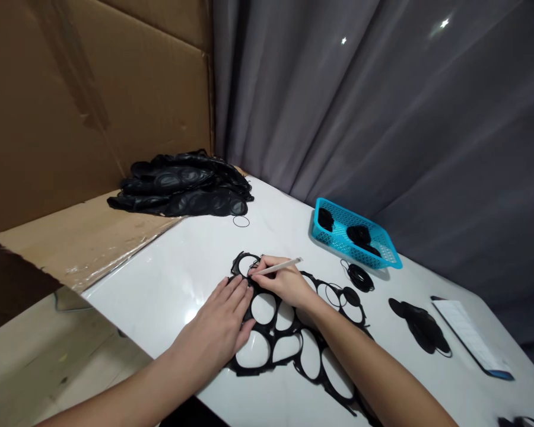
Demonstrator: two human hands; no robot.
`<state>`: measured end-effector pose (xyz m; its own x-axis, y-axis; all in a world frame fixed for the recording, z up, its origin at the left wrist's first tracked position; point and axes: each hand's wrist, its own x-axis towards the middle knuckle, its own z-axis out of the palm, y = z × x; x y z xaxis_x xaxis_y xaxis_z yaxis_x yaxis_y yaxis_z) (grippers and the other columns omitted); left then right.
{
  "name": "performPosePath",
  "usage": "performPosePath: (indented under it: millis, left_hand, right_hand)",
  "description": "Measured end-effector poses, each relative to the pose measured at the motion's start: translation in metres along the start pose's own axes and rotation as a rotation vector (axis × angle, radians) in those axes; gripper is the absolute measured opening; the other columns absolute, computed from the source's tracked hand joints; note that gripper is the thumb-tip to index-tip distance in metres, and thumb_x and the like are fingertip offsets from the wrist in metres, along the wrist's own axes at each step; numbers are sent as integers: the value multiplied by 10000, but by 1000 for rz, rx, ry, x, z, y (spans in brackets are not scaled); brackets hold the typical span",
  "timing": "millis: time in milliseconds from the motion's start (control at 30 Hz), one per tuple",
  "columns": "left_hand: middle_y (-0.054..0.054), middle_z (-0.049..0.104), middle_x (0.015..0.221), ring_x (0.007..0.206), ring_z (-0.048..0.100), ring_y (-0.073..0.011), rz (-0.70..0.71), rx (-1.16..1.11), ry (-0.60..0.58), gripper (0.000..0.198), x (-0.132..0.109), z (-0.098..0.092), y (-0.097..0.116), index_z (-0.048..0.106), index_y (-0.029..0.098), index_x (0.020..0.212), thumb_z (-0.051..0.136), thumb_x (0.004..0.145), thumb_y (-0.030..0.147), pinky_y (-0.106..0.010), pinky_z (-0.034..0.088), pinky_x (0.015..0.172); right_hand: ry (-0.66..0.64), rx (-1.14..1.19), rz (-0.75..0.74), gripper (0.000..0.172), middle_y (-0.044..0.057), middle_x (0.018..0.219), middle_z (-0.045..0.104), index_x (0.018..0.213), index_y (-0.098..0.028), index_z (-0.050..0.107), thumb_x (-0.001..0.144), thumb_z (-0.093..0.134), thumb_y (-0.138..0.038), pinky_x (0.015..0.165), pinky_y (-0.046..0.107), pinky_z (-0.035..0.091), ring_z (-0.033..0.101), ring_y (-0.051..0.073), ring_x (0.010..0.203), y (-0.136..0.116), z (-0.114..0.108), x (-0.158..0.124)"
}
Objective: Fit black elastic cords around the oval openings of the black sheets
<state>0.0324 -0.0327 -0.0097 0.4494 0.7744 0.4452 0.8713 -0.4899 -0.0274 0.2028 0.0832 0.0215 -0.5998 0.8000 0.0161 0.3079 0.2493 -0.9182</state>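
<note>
1. Far left: cardboard; a heap of crumpled black sheets beside it, partly on the white table.
2. Left hand: spread flat, palm down, fingers extended and close together, thumb out to the side. Grips nothing; fingertips rest on the upper left edge of the holed black sheet.
3. Holed black sheet: lies on the table, beneath both hands, large round openings showing white tabletop.
4. Right hand: closed in a pen grip on a slim white stick, its lower end at the sheet, just beside the left fingertips. Exact tip contact: cannot tell.
5. Right: blue basket containing black pieces; loose black discs near it.
</note>
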Motion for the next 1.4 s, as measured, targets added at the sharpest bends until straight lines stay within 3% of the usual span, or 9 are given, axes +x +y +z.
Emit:
performPosePath:
  millis: [267, 467, 533, 667, 767, 833, 933, 1133, 1400]
  left_hand:
    - [-208, 619, 1343, 1287, 558, -348, 0, 8, 4, 441, 1, 0, 2, 572, 15, 1321, 370, 1034, 283, -510, 427, 1084]
    - [-216, 619, 1339, 1268, 571, -354, 7, 12, -10, 451, 1, 0, 1, 584, 7, 1310, 371, 1023, 282, -515, 437, 1077]
    - [-217, 613, 1347, 1277, 562, -361, 5, 4, -34, 442, 1, 0, 1, 586, 11, 1312, 406, 1012, 282, -525, 427, 1087]
    - [-216, 607, 1351, 1281, 550, -373, -7, -16, -68, 452, 0, 2, 0, 574, 15, 1328, 475, 987, 293, -540, 426, 1089]
    - [-206, 608, 1347, 1284, 545, -369, -23, -54, -60, 439, 2, 0, -1, 581, 36, 1319, 488, 982, 301, -538, 441, 1080]
    - [-185, 625, 1322, 1277, 551, -353, -32, -98, -47, 400, 3, -5, -3, 595, 68, 1298, 488, 985, 293, -527, 453, 1074]
    - [-155, 646, 1264, 1229, 583, -320, -44, -166, -22, 335, 1, -16, -6, 611, 105, 1257, 478, 992, 261, -521, 452, 1079]
    - [-124, 649, 1198, 1155, 615, -269, -53, -241, 3, 288, -23, -30, -8, 637, 124, 1210, 470, 1000, 227, -511, 414, 1119]
    - [-129, 645, 1280, 1250, 577, -273, -30, -223, 29, 302, -43, -31, -3, 642, 126, 1240, 466, 1015, 224, -490, 411, 1143]
  right_hand:
    - [-9, -114, -113, 102, 26, 887, 717, 752, -199, 613, 850, 642, -191, 778, 292, 487, 664, 179, 856, 5, 1, -1]
    - [-11, -574, -348, 125, 47, 846, 647, 793, -217, 547, 890, 546, -137, 747, 311, 429, 558, 206, 825, 5, 13, -5]
    - [88, -619, -297, 129, 49, 833, 641, 767, -221, 533, 860, 552, -135, 751, 311, 418, 545, 212, 822, 5, 2, 8]
    - [517, -552, -43, 178, 67, 757, 616, 665, -222, 472, 794, 505, -105, 739, 328, 401, 553, 232, 803, 7, -57, 43]
    - [601, -476, 34, 172, 57, 710, 609, 645, -222, 472, 797, 519, -154, 673, 314, 404, 571, 221, 736, 9, -89, 53]
    - [552, -409, 70, 159, 40, 678, 624, 638, -215, 508, 784, 569, -199, 614, 291, 423, 588, 199, 671, 10, -86, 49]
    - [364, -195, 124, 122, 24, 689, 663, 663, -201, 570, 755, 638, -245, 552, 263, 460, 612, 167, 613, 5, -58, 32]
    - [52, 434, 214, 262, 33, 766, 687, 683, -192, 562, 693, 781, -335, 611, 257, 535, 681, 181, 789, -10, -7, 3]
    - [-86, 388, 226, 230, 40, 914, 710, 718, -206, 524, 758, 735, -288, 851, 334, 517, 683, 230, 1029, -21, 8, -20]
